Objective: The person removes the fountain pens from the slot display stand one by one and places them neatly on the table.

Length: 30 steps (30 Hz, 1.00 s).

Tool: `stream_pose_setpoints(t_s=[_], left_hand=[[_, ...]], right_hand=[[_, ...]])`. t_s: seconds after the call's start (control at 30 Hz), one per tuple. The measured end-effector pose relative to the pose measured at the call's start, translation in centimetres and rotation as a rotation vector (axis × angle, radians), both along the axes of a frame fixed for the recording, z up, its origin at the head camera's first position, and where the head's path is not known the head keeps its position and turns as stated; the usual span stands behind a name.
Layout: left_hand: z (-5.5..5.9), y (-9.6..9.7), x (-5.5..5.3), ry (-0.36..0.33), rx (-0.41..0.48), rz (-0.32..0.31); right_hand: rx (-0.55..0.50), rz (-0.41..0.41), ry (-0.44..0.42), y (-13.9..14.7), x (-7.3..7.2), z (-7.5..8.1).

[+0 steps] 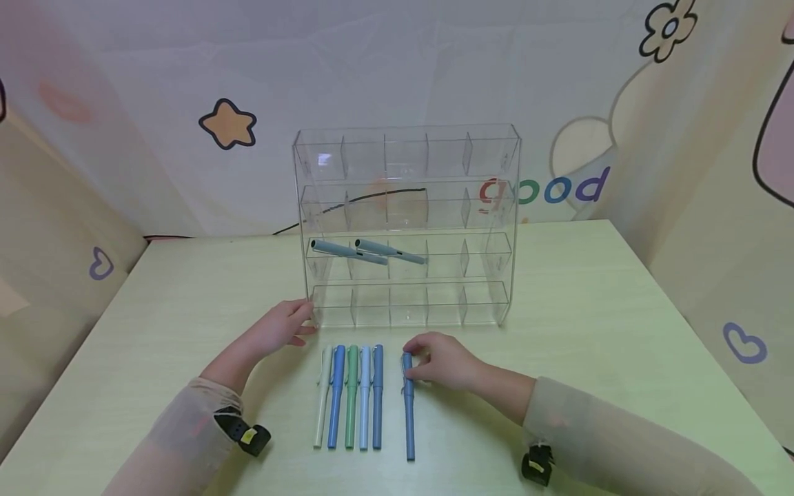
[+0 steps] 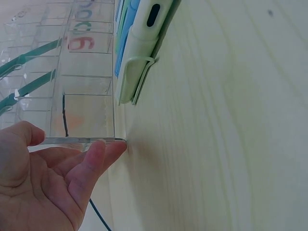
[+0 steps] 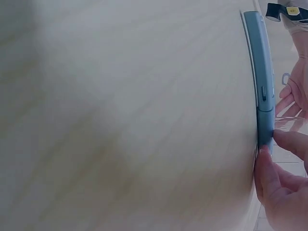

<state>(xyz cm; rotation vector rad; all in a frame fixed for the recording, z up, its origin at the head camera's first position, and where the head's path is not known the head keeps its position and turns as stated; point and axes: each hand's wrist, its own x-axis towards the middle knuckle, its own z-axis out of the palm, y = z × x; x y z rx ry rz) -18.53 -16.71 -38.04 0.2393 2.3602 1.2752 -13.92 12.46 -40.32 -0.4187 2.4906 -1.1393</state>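
Note:
A clear acrylic rack [image 1: 409, 315] with rows of compartments stands on the table. Its lower left side panel [image 2: 82, 140] is gripped by my left hand [image 1: 287, 324], thumb on one side and fingers on the other. My right hand [image 1: 443, 359] pinches the capped end of a dark blue pen [image 1: 409, 420], which lies on the table in front of the rack. In the right wrist view, thumb and fingertips meet around this pen [image 3: 262, 72]. Left of it lie several capped pens side by side, among them a white-green pen [image 1: 322, 399] and a green pen [image 1: 351, 399].
Two grey-blue pens, a left pen [image 1: 347, 252] and a right pen [image 1: 391, 251], lie slanted in the rack's second row from the bottom. A printed cloth backdrop [image 1: 372, 69] hangs behind the light wooden table [image 1: 595, 310].

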Motion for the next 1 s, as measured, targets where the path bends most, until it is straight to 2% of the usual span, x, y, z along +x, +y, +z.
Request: stream_pose_setpoints(t_s=[0.23,0.8,1.0], left_hand=[[0.0,0.0,0.0,-0.003,-0.009,0.001],[0.0,0.1,0.0,-0.001,-0.010,-0.004],[0.1,0.1,0.1,0.004,-0.007,-0.010]], right_hand=[[-0.036,0.017,0.024,-0.5,-0.1,0.0],[-0.007,-0.013,0.045,-1.4,-0.7,0.0],[-0.005,0.017,0.070,-1.7,-0.9,-0.1]])
